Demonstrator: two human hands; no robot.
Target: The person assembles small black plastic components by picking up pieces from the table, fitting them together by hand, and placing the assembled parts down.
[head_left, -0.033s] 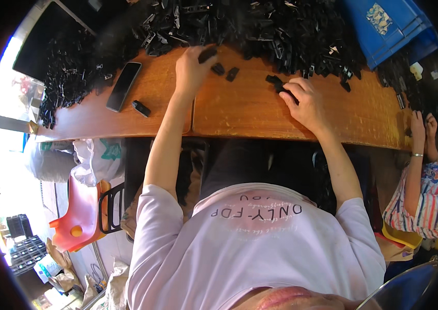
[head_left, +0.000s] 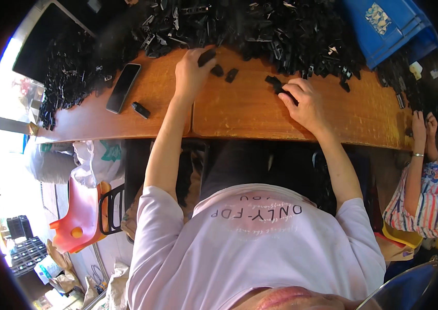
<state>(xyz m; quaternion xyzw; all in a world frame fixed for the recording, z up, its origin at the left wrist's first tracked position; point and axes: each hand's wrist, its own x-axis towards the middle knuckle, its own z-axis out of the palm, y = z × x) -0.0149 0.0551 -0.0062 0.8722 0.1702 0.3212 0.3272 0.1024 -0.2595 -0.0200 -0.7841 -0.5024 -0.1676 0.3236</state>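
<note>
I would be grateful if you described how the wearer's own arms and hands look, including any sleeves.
The left hand and right hand are ungloved, and no watch or bracelet shows on either wrist. Both forearms are uncovered. The loose short sleeves are plain pale lilac-white, matching the T-shirt, which has dark lettering across its front.

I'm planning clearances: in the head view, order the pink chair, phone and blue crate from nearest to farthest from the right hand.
From the right hand:
1. Blue crate, upper right.
2. Phone, to the left.
3. Pink chair, lower left.
</note>
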